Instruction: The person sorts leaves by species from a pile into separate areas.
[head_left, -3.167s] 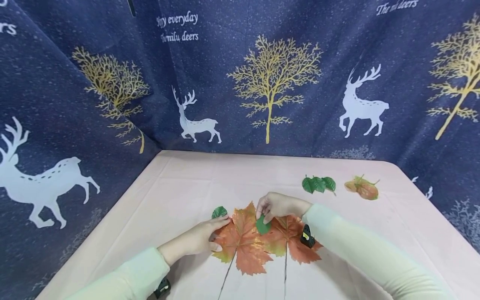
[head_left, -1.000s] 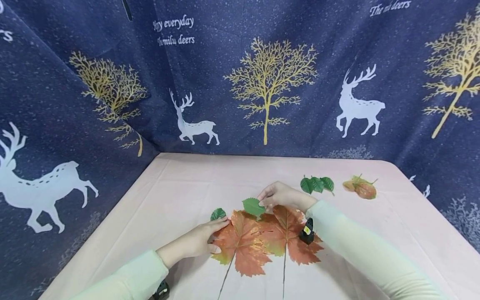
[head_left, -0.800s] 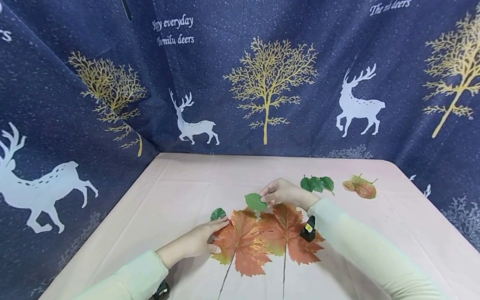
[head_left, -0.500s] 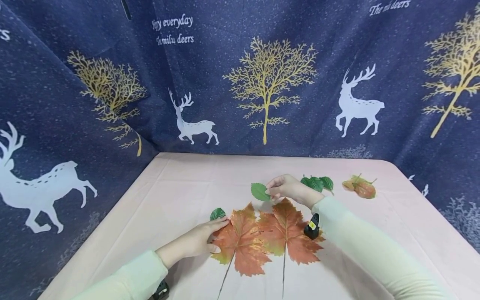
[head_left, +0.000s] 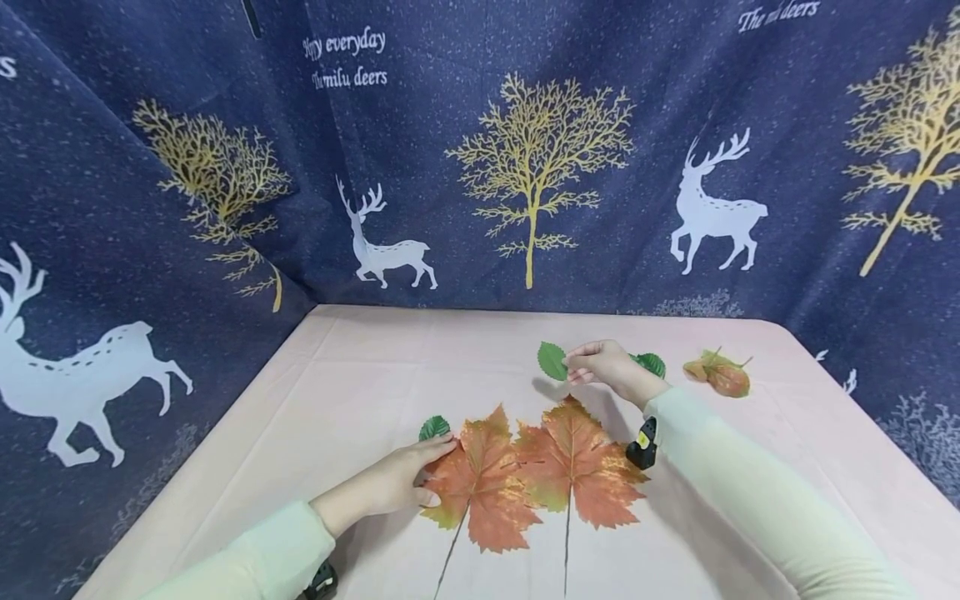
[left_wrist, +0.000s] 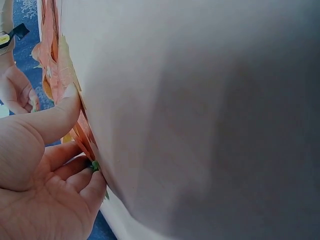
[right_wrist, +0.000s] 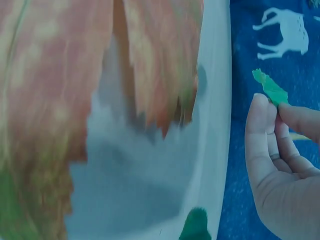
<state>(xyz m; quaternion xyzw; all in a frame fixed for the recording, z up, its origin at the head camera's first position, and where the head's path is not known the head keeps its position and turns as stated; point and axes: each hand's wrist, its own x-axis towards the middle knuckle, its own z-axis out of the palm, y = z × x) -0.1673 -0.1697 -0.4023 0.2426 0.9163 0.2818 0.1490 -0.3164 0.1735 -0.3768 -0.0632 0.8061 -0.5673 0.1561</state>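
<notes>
My right hand [head_left: 603, 367] pinches a green leaf [head_left: 551, 361] with a toothed edge by one end, above the table behind the orange leaves. In the right wrist view the thumb and fingertips close on this leaf [left_wrist: 35, 106]. My left hand [head_left: 393, 479] rests on the outer edge of the left orange maple leaf [head_left: 491, 492], its fingers stretched out. A small green leaf [head_left: 434, 427] lies by its fingertips, partly covered. The right maple leaf [head_left: 577, 475] lies flat, touching or overlapping the left one. Both have long thin stems.
Behind my right hand lie several green leaves [head_left: 651, 364], partly hidden. Brownish-orange leaves [head_left: 723, 375] sit farther right. A pink cloth covers the table [head_left: 360, 367], and a dark blue curtain [head_left: 480, 167] with deer and trees stands behind and at the sides.
My right hand has lifted the green leaf off the orange leaves and carried it back and to the right, towards the other green leaves. My left hand stays in place.
</notes>
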